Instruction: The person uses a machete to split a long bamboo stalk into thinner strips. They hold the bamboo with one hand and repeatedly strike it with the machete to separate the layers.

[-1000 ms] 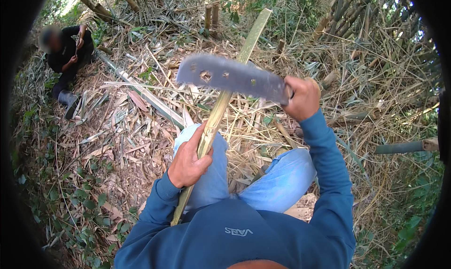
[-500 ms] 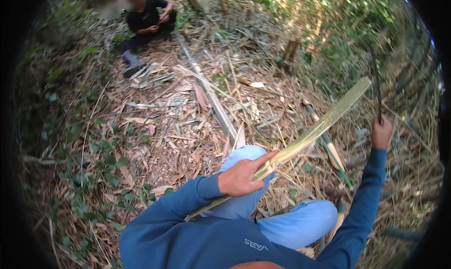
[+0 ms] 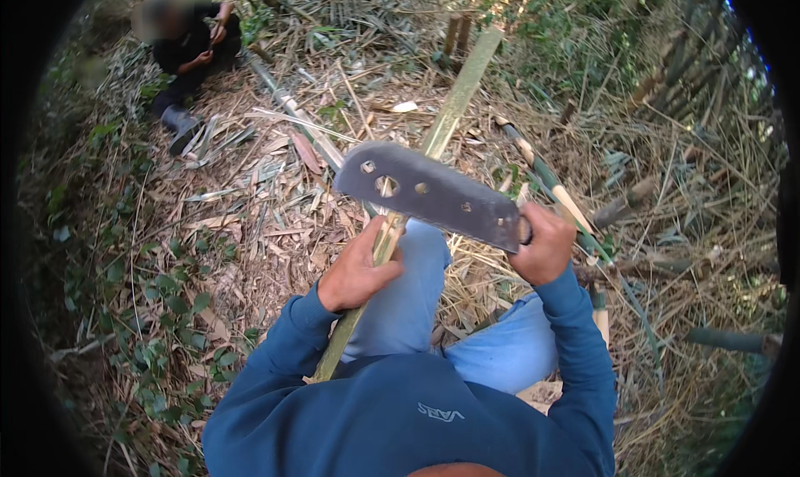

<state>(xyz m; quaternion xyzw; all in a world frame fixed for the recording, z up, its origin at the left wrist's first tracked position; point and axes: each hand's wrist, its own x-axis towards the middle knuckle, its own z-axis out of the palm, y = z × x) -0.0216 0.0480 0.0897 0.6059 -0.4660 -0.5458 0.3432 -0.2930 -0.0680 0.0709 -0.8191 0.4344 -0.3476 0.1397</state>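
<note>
Fingers of the left hand (image 3: 360,270) are clamped around a bamboo strip (image 3: 457,110), which slants from the person's waist, over the jeans (image 3: 398,298), toward the upper right. The right hand (image 3: 546,242) is closed on the handle of a broad dark blade (image 3: 442,196) with holes, lying across the strip just beyond the left hand; whether its edge touches I cannot tell. The step looks like paring the strip; the next move would call for a firm left grip and fingers clear of the edge. Farther out lie a long split pole (image 3: 293,112), dry leaf litter (image 3: 250,219) and a seated co-worker (image 3: 187,52).
</note>
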